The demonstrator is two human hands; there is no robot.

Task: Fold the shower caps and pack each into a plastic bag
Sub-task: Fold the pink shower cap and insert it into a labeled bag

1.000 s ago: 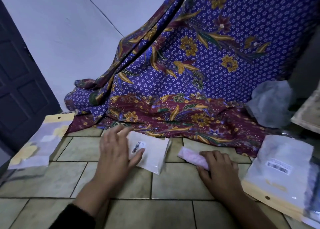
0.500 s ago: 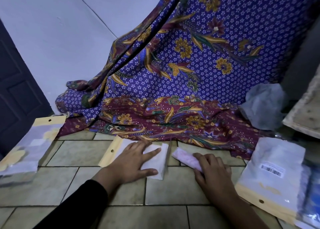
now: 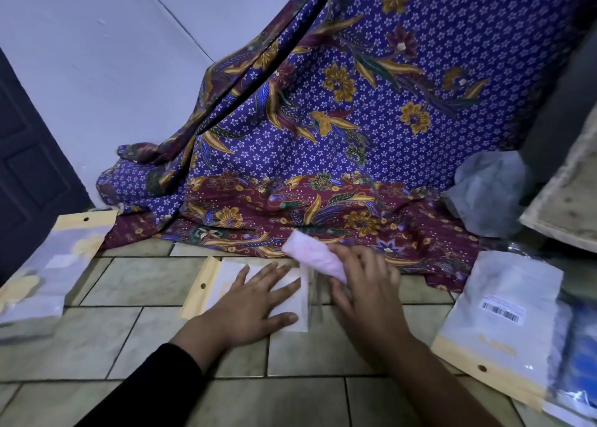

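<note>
A small plastic bag (image 3: 215, 283) with a yellow header strip lies flat on the tiled floor. My left hand (image 3: 255, 300) rests on it with fingers spread, pressing it down. My right hand (image 3: 361, 292) grips a folded pink shower cap (image 3: 311, 255), rolled into a short strip. The cap is lifted off the floor, its far end pointing up and left, just above the bag's right, open-looking edge. The right hand is motion-blurred.
A patterned purple and maroon cloth (image 3: 339, 155) drapes down onto the floor behind. A stack of plastic bags (image 3: 504, 316) lies at the right, more bags (image 3: 55, 265) at the left. A crumpled clear plastic heap (image 3: 487, 194) sits at the back right beside a board (image 3: 568, 207).
My left hand turned the bag over and laid it flat, then pressed on it. My right hand lifted the pink cap off the floor and moved it left to the bag's edge.
</note>
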